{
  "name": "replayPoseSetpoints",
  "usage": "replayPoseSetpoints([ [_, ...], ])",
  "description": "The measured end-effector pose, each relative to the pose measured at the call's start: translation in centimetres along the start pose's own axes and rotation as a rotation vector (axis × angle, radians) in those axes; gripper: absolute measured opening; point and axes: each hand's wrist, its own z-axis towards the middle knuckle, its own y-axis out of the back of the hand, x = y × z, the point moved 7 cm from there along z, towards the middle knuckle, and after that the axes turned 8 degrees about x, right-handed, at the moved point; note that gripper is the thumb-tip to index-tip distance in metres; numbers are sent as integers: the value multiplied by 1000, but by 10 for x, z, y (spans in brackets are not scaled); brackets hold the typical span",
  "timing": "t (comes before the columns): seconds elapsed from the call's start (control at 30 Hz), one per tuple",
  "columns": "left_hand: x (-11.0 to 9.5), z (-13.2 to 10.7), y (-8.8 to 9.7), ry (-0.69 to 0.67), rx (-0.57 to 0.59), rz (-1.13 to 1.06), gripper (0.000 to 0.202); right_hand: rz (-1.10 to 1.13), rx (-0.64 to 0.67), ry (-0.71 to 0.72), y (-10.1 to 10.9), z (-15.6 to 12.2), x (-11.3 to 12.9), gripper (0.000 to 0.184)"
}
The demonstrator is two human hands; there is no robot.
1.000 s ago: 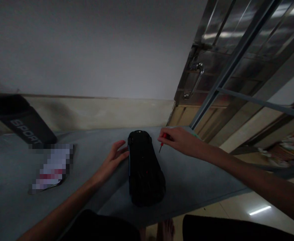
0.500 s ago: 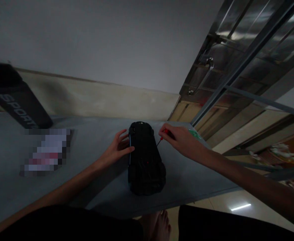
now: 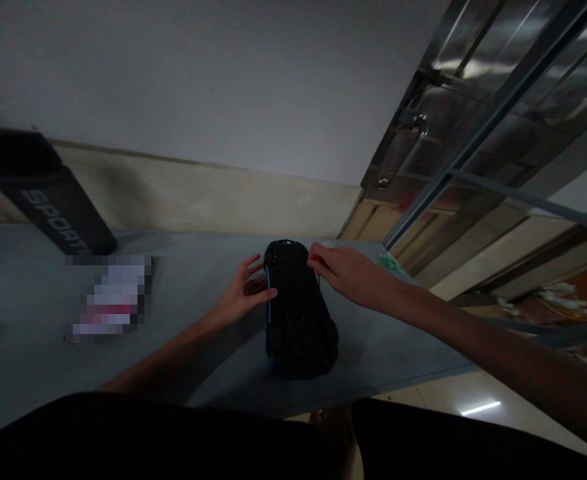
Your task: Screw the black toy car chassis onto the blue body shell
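The fingers of the left hand (image 3: 236, 299) are held loosely curved and well parted, with the thumb laid on the left edge of a black, glossy plastic toy car (image 3: 296, 297) with a thin blue line along its side; no firm grip is made. The car is set on the grey-blue, cloth-covered tabletop (image 3: 198, 260), apparently wheels up, between the two hands, with its narrower end pointed toward the wall (image 3: 213, 193). By the right hand (image 3: 346, 270), a small red handle (image 3: 316, 259), probably that of a slim screwdriver, is pinched between closed fingertips, just at the car's right edge near the far end; the tool's tip cannot be made out.

The step in hand is judged to be the lining up of the tool with some point on or beside the car's underside; whether contact is made cannot be told. For the next move, a steadier hold by the left hand and a careful, straight placing of the tip seem to be called for, as the smooth shell could be slid or rocked under pressure. Well to the left, a dark, box-shaped container marked SPORT (image 3: 56, 203) is seen
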Motion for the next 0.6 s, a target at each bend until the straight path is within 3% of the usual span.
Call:
replayPoseSetpoints([
  [0.33,-1,-7,-2,37,68,32,98,85,106,5,11,13,-7,20],
  [0.6,-1,-13,-1,82,55,51,103,121,152,52,12,20,-9,16],
])
